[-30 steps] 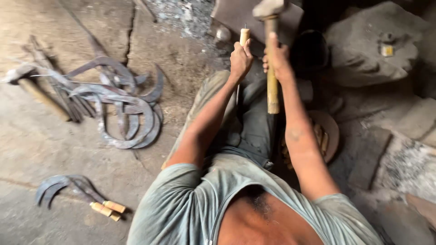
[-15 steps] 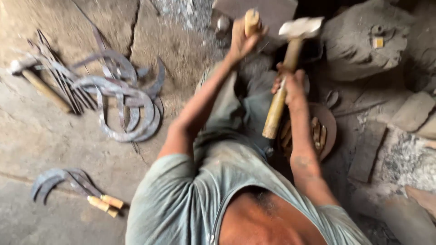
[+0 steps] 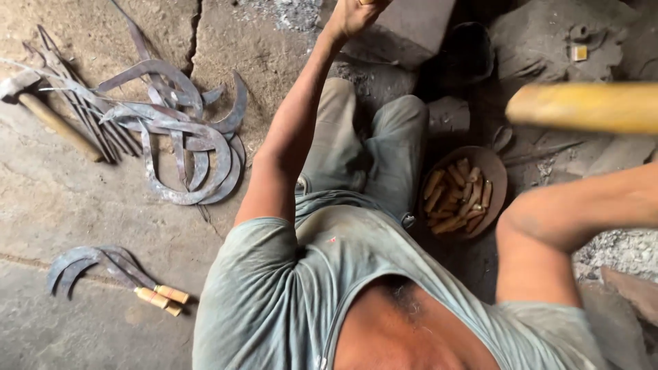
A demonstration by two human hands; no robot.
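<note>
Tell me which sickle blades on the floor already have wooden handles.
The two sickles lying apart at lower left; those in the big pile beside the hammer are bare metal.

Left hand (image 3: 353, 15) at top edge; blurred wooden handle (image 3: 582, 107) raised right; sickle blades (image 3: 181, 147) piled left.

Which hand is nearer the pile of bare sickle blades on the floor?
Left. The left hand is raised at the top edge, just right of the sickle blades. The right hand is out of frame; only its hammer handle shows, far right.
</note>
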